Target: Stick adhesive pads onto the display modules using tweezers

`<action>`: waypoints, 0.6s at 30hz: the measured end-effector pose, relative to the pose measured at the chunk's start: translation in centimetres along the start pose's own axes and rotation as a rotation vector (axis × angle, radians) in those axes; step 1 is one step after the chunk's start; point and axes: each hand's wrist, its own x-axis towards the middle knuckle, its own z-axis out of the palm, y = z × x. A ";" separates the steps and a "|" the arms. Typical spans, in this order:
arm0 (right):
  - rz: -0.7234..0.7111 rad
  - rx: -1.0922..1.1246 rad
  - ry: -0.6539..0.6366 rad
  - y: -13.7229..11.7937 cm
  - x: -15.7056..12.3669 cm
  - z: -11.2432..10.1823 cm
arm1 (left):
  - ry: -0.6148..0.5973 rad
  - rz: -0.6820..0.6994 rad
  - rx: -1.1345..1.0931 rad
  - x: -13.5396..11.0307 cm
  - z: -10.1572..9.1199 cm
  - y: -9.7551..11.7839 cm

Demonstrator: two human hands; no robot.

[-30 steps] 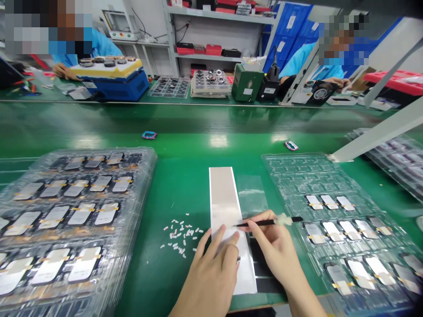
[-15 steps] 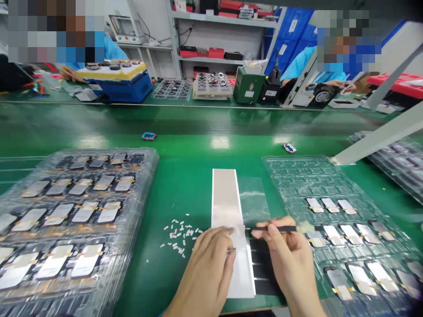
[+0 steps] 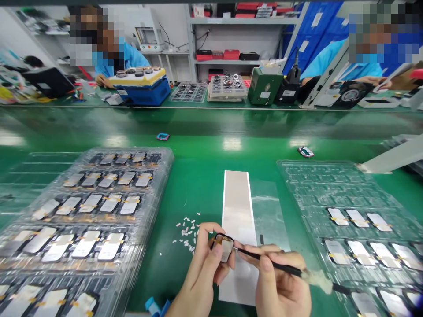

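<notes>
A: What is the left hand (image 3: 206, 273) doing differently from half a second ago?

B: It has lifted off the silvery liner strip (image 3: 239, 207), where it lay nearly flat. Now it closes narrow, with thumb and fingers pinching a small dark-framed panel (image 3: 224, 247) over the strip's left edge.

A: And the right hand (image 3: 280, 281)?

B: It grips a slim black pick (image 3: 267, 257) like a pen, and the fine tip reaches the panel's edge from about 3 o'clock. Earlier the pick lay almost level above the strip. Now it slants down toward 4 o'clock, with a white fluffy wad (image 3: 317, 281) on its shaft.

A: What lies around the hands?

B: Small white bits (image 3: 187, 233) are scattered at 9 o'clock from the panel. Farther out at 9 o'clock is a clear tray of panels (image 3: 99, 207), and at 3 o'clock another clear tray (image 3: 357, 220), both on the green worktop (image 3: 211, 145).

A: Anyone else?

B: Across the worktop at 11 o'clock, a co-worker's blue sleeve (image 3: 132, 59).
</notes>
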 end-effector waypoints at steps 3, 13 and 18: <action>-0.030 -0.011 0.008 0.1 -0.1 0.2 | -0.009 -0.012 -0.017 0.0 0.2 -0.1; -0.099 -0.064 0.023 0.1 0.1 0.5 | -0.003 -0.009 0.004 0.0 0.2 -0.6; -0.113 -0.086 0.034 0.2 0.2 0.6 | 0.001 -0.026 0.031 -0.1 0.2 -0.3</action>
